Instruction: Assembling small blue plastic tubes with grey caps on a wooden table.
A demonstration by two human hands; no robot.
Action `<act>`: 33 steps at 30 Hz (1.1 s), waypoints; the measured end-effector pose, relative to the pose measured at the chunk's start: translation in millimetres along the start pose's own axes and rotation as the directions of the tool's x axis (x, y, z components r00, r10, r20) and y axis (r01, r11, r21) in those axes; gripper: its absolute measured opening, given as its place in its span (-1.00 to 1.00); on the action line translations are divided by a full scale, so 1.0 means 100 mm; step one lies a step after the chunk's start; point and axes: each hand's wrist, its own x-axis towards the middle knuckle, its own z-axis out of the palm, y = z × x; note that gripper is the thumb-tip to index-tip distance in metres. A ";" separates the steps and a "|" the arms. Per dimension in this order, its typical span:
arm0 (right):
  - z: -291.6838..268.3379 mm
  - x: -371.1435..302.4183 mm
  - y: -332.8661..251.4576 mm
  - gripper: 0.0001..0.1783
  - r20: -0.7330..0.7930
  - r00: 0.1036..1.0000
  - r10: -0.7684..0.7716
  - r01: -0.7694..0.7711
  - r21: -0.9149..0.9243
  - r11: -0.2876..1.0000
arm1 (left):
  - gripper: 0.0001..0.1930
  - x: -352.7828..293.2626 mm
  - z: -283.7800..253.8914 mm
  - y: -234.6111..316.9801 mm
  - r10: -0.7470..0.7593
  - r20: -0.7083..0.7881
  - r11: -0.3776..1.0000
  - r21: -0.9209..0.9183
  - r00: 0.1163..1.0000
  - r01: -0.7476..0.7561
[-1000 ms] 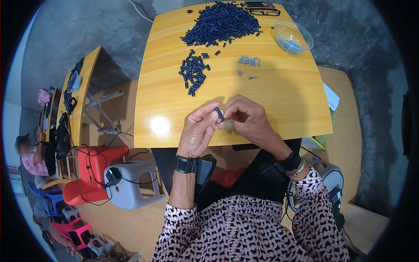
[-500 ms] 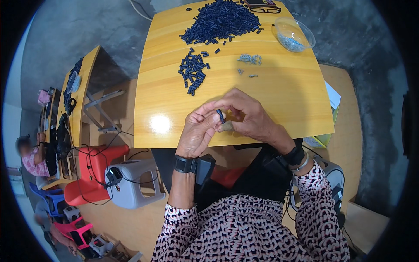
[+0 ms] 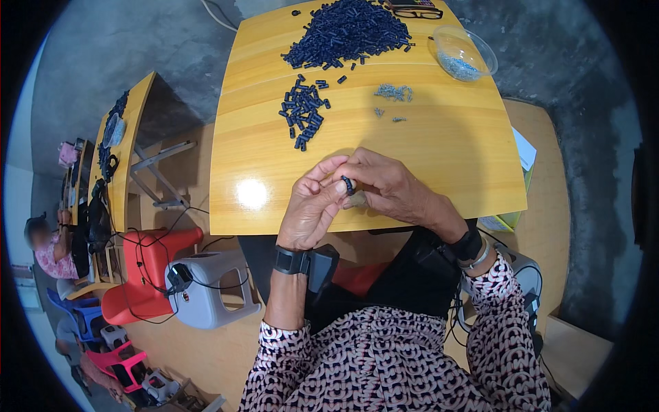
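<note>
A small dark blue-black ribbed plastic piece (image 3: pixel 349 185) is held upright over the near edge of the yellow table. My left hand (image 3: pixel 309 206) pinches it between thumb and fingers. From the other side, the fingertips of my right hand (image 3: pixel 391 178) close on its upper end. A beige wrap (image 3: pixel 356 200) shows at the right fingertips. Beyond my hands lies a small cluster of similar dark pieces (image 3: pixel 302 110). To its right are a little group of silvery screws (image 3: pixel 393 92) and a few loose ones. Whether a screw is in my right fingers is hidden.
A large heap of dark pieces (image 3: pixel 347 33) covers the table's far side. A clear plastic bowl (image 3: pixel 467 51) with small metal parts stands far right, near eyeglasses (image 3: pixel 416 12). A red chair (image 3: pixel 147 275) and grey stool (image 3: pixel 209 288) stand left, with cables. Another person (image 3: pixel 51 250) sits far left.
My right fingers have come down and closed in on the top of the dark piece, from a more arched pose. My left hand keeps its hold; the piles look the same.
</note>
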 end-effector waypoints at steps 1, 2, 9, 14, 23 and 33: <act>0.00 0.00 0.00 -0.63 -0.003 1.000 0.002 -0.002 0.004 1.000 | -0.62 0.00 0.00 0.00 0.000 0.000 1.000 0.000 1.000 0.000; 0.00 0.00 0.00 -0.64 -0.006 1.000 0.005 -0.005 0.008 1.000 | -0.62 0.00 0.01 0.01 0.000 0.024 1.000 -0.022 1.000 0.000; 0.00 0.00 -0.03 -0.65 -0.047 0.998 0.051 -0.048 0.060 0.997 | -0.60 0.00 -0.03 0.02 -0.007 0.077 0.997 -0.079 0.997 0.013; -0.03 0.02 -0.03 -0.72 -0.016 0.998 0.060 -0.059 0.009 0.998 | -0.57 0.00 -0.02 0.01 0.000 0.079 0.997 -0.078 0.997 0.006; 0.01 0.02 0.01 -0.77 -0.136 0.986 0.095 -0.093 0.019 0.995 | -0.38 0.01 0.01 -0.02 0.062 0.118 0.998 -0.010 0.991 -0.061; 0.14 0.01 -0.01 -0.68 -0.279 0.952 0.126 -0.126 0.017 0.992 | -0.29 0.01 0.07 -0.02 0.079 0.134 0.992 0.088 0.988 -0.092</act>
